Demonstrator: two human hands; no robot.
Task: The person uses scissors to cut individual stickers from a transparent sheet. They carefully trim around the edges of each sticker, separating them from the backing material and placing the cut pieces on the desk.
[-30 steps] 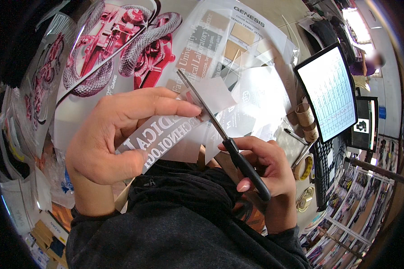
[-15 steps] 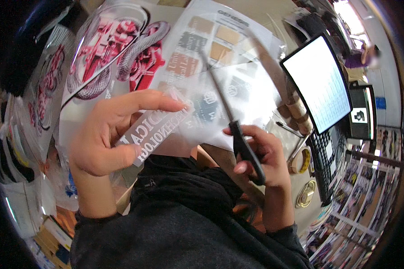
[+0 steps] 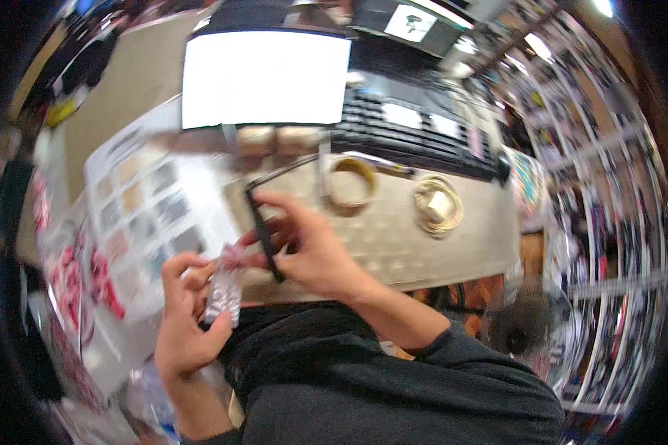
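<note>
While the left hand (image 3: 189, 319) gripped the film strip (image 3: 224, 297), the right hand (image 3: 312, 248) gripped the scissors (image 3: 264, 233)

As the left thumb and fingers were closed partway toward each other, they retained the translucent, white-lettered film strip between them. The film strip was tilted in front of the body, near the table's front edge. The right hand was curled around the black handles of the scissors; blur prevented the blade opening from being determined. The right fingertips were located at the upper end of the film strip, but contact could not be confirmed.

A white swatch sheet (image 3: 137, 167) lay beyond the left hand, with red-printed sheets (image 3: 67, 282) to its left. On the table (image 3: 423, 256), a yellow tape roll (image 3: 371, 187) was positioned beyond the right hand, with a coiled cream cable (image 3: 423, 206) to its right. Two brown cardboard rolls (image 3: 298, 141) stood below the bright monitor (image 3: 267, 78); a black keyboard (image 3: 364, 122) was located to their right. Stocked shelving (image 3: 594, 297) occupied the far right.
</note>
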